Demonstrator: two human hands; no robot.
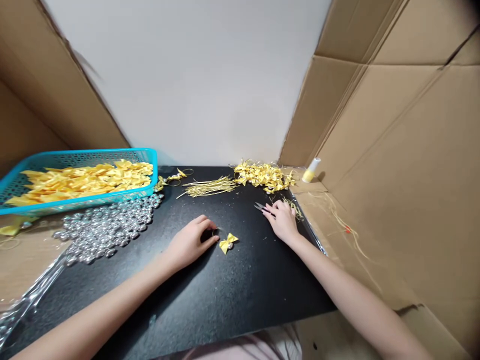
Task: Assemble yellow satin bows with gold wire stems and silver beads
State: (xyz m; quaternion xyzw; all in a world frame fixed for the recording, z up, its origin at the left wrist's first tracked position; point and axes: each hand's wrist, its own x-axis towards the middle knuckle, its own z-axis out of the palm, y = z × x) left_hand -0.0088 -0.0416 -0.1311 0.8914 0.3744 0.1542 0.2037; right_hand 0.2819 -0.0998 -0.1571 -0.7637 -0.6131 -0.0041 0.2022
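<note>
My left hand [193, 240] is closed, pinching a thin cord loop between thumb and fingertips. On that loop, just right of the fingers, a yellow ribbon bow [228, 243] with a small silver bell-like bead lies on the black tabletop [210, 295]. Farther right, my right hand [284, 221] has its fingers closed over small scissors [258, 206], whose pointed blades stick out to the left; their handles are hidden under the palm. Beside that hand lie short yellow cord scraps [296, 207].
A blue basket [154, 175] of yellow bows stands at the left, with many silver beads [112, 225] spread before it. Gold cords [212, 186] and a heap of bows with beads [262, 175] lie at the back. A thread spool [311, 170] stands near the right cardboard wall [405, 175].
</note>
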